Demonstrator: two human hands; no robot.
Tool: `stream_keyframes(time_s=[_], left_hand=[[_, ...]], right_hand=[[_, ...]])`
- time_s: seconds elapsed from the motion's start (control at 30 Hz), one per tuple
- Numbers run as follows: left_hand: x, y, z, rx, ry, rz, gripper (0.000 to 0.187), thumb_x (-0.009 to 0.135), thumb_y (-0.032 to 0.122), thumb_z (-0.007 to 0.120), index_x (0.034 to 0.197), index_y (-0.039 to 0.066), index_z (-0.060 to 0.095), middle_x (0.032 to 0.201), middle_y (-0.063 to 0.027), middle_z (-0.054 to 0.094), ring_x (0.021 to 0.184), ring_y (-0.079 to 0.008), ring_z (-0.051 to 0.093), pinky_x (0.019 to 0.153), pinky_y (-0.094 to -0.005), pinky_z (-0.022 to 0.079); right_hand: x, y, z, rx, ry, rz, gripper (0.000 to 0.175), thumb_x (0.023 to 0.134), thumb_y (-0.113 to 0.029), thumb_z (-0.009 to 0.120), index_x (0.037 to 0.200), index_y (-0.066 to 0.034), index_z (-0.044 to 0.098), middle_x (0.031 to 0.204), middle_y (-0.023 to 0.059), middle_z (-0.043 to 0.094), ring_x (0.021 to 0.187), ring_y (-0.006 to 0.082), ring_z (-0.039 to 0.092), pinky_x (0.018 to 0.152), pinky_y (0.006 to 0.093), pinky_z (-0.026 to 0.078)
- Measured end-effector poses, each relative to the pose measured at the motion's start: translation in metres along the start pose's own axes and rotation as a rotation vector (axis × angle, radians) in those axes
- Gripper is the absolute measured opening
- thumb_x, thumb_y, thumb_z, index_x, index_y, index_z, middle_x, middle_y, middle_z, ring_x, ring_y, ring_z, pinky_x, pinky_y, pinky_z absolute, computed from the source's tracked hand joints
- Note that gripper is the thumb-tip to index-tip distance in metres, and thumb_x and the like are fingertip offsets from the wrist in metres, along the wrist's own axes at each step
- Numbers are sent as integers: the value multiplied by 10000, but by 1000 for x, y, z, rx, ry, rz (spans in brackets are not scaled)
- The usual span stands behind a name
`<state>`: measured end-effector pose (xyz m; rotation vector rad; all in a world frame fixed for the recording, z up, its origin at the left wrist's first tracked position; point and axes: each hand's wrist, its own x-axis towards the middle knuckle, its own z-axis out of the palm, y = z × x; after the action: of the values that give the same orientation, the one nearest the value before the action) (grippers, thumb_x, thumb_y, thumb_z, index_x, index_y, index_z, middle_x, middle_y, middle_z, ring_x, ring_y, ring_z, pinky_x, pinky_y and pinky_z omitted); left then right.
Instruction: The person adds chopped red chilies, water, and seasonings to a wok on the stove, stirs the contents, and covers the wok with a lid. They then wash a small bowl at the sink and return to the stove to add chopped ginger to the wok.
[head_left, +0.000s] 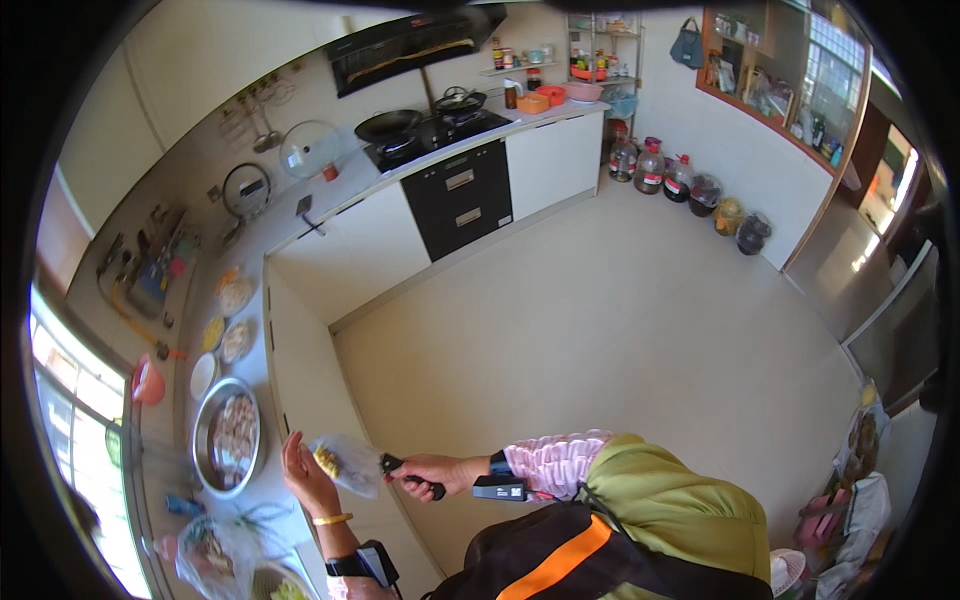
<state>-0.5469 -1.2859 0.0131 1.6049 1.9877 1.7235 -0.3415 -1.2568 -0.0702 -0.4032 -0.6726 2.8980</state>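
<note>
My left hand (304, 476), with a yellow bangle at the wrist, is raised by the counter's front edge. Against its fingers is a clear plastic bag (358, 466) with yellow pieces inside; the exact grip is partly hidden. My right hand (442, 474) is closed around a black-handled tool (429, 487), which looks like scissors. Its dark end points toward the bag, and I cannot tell whether they touch. To the left of my left hand, a steel basin (256, 442) on the counter holds pale, pinkish cut pieces.
Several small dishes, including a white bowl (204, 375), line the counter (259, 300) beyond the basin. A filled plastic bag (214, 551) and a basket of green pieces (281, 585) sit nearer me. A wok (388, 126) rests on the stove. Several jars (649, 171) stand along the wall.
</note>
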Motion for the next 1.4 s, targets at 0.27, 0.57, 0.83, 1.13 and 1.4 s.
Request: stream_keyframes(time_s=[0.27,0.57,0.83,1.13,1.4], left_hand=[[159,6,209,-725,-265,-246,175,905,89,514,949,-54,605,911,-103,632,875,-161,586,840,-285,476],[333,30,449,-1141,-596,-434,145,899,84,517,917,-25,610,908,-105,635,887,-203,618,855,-308,497],[446,43,645,-1116,-716,-430,163,896,110,526,938,-21,616,894,-107,642,882,-204,627,843,-302,500],[595,92,814,-894,-721,-359,168,893,112,527,962,-19,605,851,-91,639,828,-198,632,797,-294,511],[776,105,962,-526,-873,-185,148,856,101,560,931,-14,615,756,-58,622,686,-141,620,658,-235,515]], right_hand=[[-62,-169,-98,167,147,-357,229,921,-234,464,1100,-91,478,603,-67,334,468,25,312,433,184,270],[-141,-369,-174,196,439,-662,240,903,-221,475,1099,-83,483,607,-50,387,456,31,335,421,178,297],[-214,-533,-272,212,541,-807,233,914,-227,466,1090,-78,499,622,-44,383,457,32,322,432,179,289],[-307,-713,-373,256,596,-820,221,915,-211,463,1085,-72,494,610,-36,365,465,44,330,431,190,287],[-331,-851,-454,216,602,-933,238,910,-223,476,1090,-69,493,606,-30,351,451,52,313,420,202,269]])
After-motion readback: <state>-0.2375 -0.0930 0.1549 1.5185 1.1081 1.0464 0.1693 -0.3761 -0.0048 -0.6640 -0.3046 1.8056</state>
